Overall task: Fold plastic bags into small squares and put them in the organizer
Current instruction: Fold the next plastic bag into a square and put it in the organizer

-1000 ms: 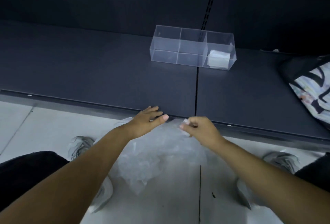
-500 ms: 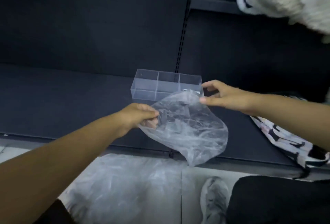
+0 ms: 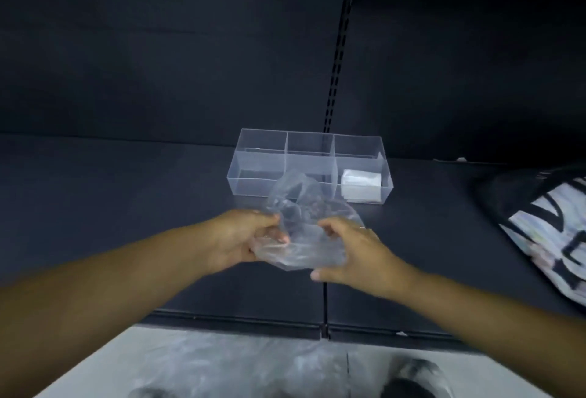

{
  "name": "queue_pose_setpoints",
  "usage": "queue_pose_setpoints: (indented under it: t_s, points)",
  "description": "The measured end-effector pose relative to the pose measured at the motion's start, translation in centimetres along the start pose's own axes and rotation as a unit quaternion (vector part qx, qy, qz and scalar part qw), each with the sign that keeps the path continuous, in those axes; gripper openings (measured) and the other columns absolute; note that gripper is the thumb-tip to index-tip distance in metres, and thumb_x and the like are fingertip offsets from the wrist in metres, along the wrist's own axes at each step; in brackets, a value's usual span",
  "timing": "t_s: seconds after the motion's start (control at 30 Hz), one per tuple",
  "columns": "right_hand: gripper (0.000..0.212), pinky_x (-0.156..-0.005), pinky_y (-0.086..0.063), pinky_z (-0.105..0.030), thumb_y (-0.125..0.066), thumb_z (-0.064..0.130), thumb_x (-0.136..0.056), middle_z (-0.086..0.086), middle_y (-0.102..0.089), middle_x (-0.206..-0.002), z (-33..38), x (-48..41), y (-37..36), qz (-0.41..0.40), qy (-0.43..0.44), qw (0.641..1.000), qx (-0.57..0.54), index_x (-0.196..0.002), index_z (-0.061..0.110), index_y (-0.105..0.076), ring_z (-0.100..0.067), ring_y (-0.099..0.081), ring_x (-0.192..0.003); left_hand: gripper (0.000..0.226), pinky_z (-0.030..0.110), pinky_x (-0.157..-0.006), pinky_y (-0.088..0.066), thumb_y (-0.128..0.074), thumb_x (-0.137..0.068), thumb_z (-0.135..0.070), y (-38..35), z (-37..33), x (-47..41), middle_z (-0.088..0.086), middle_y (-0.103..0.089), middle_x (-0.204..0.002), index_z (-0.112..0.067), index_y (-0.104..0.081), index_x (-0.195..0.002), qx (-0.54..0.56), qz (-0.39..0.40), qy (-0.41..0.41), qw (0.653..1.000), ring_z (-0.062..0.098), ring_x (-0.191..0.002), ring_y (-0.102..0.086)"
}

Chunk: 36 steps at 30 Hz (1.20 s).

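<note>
Hands — left (image 3: 244, 240), right (image 3: 355, 254) — extended, fingers pinching plastic bag (image 3: 304, 226)

The organizer (image 3: 309, 166) sits on the shelf (image 3: 126, 194) behind the bag (image 3: 304, 226) (folded square (image 3: 361, 186) in its right compartment).

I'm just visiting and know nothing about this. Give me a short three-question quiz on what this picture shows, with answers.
1. True or false: the clear plastic bag is already folded into a small square.
2. Which compartment of the clear organizer holds a folded white bag? A front left, B front middle, C front right.
3. Fill in: the bag is held by ____ hands.

Key:
1. False: it is crumpled and loose between the left hand and the right hand, above the dark shelf.
2. C.
3. Both.
</note>
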State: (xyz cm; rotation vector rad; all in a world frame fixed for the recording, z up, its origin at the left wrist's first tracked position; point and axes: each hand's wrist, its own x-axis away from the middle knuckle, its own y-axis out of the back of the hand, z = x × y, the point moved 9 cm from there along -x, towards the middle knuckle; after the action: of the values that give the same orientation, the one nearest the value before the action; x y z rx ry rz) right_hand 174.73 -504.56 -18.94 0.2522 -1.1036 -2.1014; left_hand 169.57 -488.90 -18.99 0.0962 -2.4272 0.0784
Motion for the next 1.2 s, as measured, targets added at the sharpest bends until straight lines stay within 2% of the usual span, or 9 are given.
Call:
queue_pose_setpoints:
  t_s: [0.13,0.27,0.4,0.77,0.8,0.87,0.97,1.07,1.2]
  points:
    - [0.018,-0.063,-0.046,-0.026,-0.063,0.023,-0.092,-0.002,-0.061,-0.068,-1.4,-0.3,-1.2,-0.076,-0.074,0.964,-0.244,-0.084,0.007,-0.067,-0.011,-0.057,-0.063,0.043,0.035,-0.086,-0.052,-0.049,-0.092,-0.049,0.7,0.1,-1.6,0.006,-0.073,-0.106,-0.011,-0.062,-0.109,0.131,0.007,-0.058,0.99,0.02,-0.1,-0.069]
    - [0.039,-0.083,-0.055,-0.036,-0.06,0.035,-0.088,-0.017,-0.072,-0.101,-2.8,1.1,-2.8,-0.051,-0.2,0.794,-0.572,-0.104,0.001,-0.071,-0.031,-0.069,-0.092,0.064,0.016,-0.098,-0.04,-0.064,-0.067,-0.071,0.1,-1.3,0.6,-0.021,-0.059,-0.126,-0.042,-0.05,-0.122,-0.102,0.01,-0.244,0.964,-0.006,-0.121,-0.05]
    - [0.046,-0.093,-0.05,-0.044,-0.056,0.04,-0.088,-0.018,-0.067,-0.118,-2.3,3.1,-4.7,0.018,-0.252,0.713,-0.654,-0.119,0.007,-0.067,-0.033,-0.064,-0.109,0.091,0.015,-0.104,-0.036,-0.085,-0.057,-0.052,-3.4,1.0,2.3,-0.035,-0.038,-0.137,-0.058,-0.036,-0.133,-0.233,0.075,-0.263,0.933,-0.012,-0.129,-0.036]
    - [0.049,-0.072,-0.056,-0.038,-0.051,0.045,-0.092,-0.017,-0.071,-0.102,-2.3,6.3,-5.2,0.032,-0.317,0.633,-0.705,-0.105,0.004,-0.073,-0.029,-0.071,-0.085,0.006,0.009,-0.092,-0.035,-0.075,-0.075,-0.029,-4.5,-0.4,4.4,-0.017,-0.059,-0.102,-0.032,-0.073,-0.079,-0.174,-0.039,-0.359,0.916,0.005,-0.108,-0.056]
    - [0.052,-0.063,-0.055,-0.034,-0.05,0.049,-0.092,-0.015,-0.072,-0.091,-3.0,6.4,-4.5,0.005,-0.325,0.634,-0.702,-0.097,0.004,-0.075,-0.028,-0.07,-0.076,0.005,0.009,-0.09,-0.037,-0.074,-0.078,-0.025,-4.0,-0.4,4.3,-0.015,-0.061,-0.1,-0.03,-0.072,-0.077,-0.156,-0.059,-0.359,0.918,0.005,-0.104,-0.058]
    - [0.05,-0.053,-0.042,-0.028,-0.049,0.061,-0.086,-0.004,-0.064,-0.07,-6.0,7.0,-1.1,-0.114,-0.329,0.736,-0.581,-0.089,0.014,-0.067,-0.023,-0.057,-0.061,0.009,0.01,-0.084,-0.041,-0.069,-0.084,-0.022,-2.8,-0.2,4.1,-0.013,-0.066,-0.097,-0.025,-0.068,-0.076,-0.116,-0.094,-0.348,0.925,0.005,-0.099,-0.06]
    - [0.058,-0.074,-0.039,-0.024,-0.047,0.083,-0.069,0.011,-0.061,-0.098,-6.6,7.5,4.9,-0.242,-0.186,0.872,-0.384,-0.108,0.042,-0.059,-0.008,-0.058,-0.086,0.018,0.005,-0.073,-0.043,-0.063,-0.09,-0.022,-1.9,-0.1,3.9,-0.014,-0.069,-0.086,-0.028,-0.062,-0.073,-0.093,-0.12,-0.339,0.929,-0.004,-0.085,-0.063]
    - [0.07,-0.096,-0.034,-0.019,-0.048,0.089,-0.065,0.035,-0.036,-0.139,-1.7,5.5,3.9,-0.053,-0.015,0.96,-0.275,-0.129,0.06,-0.044,0.016,-0.032,-0.129,0.023,0.007,-0.067,-0.043,-0.06,-0.092,-0.024,-1.8,0.1,3.5,-0.014,-0.063,-0.074,-0.033,-0.059,-0.07,-0.097,-0.127,-0.331,0.93,-0.004,-0.071,-0.057]
    - [0.066,-0.1,-0.029,-0.014,-0.081,0.059,-0.059,0.04,-0.023,-0.142,-1.5,3.6,1.4,0.036,-0.036,0.983,-0.176,-0.117,0.051,-0.054,0.023,-0.025,-0.126,0.017,0.03,-0.072,-0.049,-0.057,-0.092,-0.029,-1.7,0.2,2.8,0.002,-0.063,-0.077,-0.027,-0.059,-0.075,-0.077,-0.115,-0.307,0.942,0.012,-0.072,-0.057]
